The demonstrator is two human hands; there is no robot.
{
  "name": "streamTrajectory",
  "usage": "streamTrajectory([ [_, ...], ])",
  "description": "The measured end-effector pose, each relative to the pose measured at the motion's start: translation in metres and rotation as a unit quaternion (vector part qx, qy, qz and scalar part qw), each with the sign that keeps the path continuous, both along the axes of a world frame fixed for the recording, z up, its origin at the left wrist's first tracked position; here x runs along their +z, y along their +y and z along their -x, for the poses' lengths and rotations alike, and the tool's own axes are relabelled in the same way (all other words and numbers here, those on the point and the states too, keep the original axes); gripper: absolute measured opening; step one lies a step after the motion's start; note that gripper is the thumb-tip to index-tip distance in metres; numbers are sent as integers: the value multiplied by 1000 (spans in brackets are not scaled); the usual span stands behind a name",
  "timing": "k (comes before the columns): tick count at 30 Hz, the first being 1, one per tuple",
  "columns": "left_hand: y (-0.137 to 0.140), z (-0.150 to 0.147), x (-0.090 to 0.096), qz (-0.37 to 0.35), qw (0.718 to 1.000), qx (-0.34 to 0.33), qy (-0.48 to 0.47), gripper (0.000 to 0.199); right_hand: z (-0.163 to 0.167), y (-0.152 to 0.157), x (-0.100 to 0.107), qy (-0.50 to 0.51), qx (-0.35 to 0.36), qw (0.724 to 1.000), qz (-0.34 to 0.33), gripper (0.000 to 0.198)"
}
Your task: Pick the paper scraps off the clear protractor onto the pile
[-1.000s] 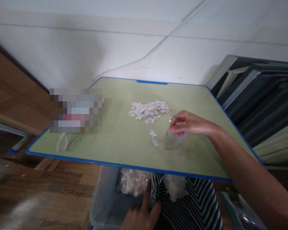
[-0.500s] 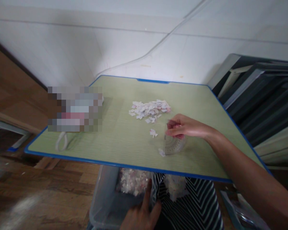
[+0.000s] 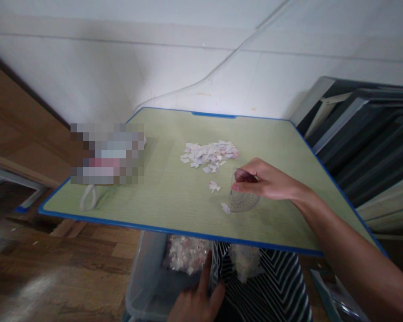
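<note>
My right hand (image 3: 257,179) is closed on a clear plastic protractor (image 3: 243,202), its straight edge facing left over the table. Close to that edge lies a small clump of paper scraps (image 3: 225,207). Another little clump (image 3: 214,186) is just farther up, and the main pile of white and pinkish paper scraps (image 3: 208,154) sits near the table's middle. Below the front edge, my left hand (image 3: 196,299) is by the right side of a clear plastic bin (image 3: 143,277), index finger stretched out and thumb apart. The bin holds a clear bag of scraps (image 3: 188,254).
The pale green table (image 3: 161,192) has a blue rim. A blurred-out item with a white loop (image 3: 88,197) is at its left. More scraps (image 3: 245,261) rest on striped cloth over the lap. Dark panels (image 3: 372,129) lean at the right, and a brown box (image 3: 23,120) stands at the left.
The protractor has shifted very slightly up and left in my right hand, and the small clump beside it has moved a little up. My left hand stays in place.
</note>
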State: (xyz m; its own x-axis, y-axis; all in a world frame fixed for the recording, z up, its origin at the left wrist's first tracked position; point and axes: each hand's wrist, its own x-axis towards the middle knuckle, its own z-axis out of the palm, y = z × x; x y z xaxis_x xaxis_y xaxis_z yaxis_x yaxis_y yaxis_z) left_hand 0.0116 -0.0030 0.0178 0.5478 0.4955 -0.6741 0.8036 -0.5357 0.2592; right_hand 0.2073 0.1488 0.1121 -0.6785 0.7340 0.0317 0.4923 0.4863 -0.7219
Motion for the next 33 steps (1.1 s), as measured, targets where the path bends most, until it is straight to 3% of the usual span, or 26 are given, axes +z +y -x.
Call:
streamTrajectory([
  [9,-4,1,-5,-12,1000,-2,8,46,-3,2,-1,13,-26,999,-24,33],
  [15,-2,0,-3,-6,1000,-3,16,47,-5,4,-1,40,-63,997,6,35],
  [23,-6,0,-5,-23,1000,-2,8,48,-20,12,1,-40,-60,996,57,36],
  [29,-2,0,-3,-11,1000,-4,8,48,-25,11,4,-141,50,966,210,28],
  [33,-2,1,-4,-4,1000,0,6,50,-17,9,4,-151,103,956,227,29],
])
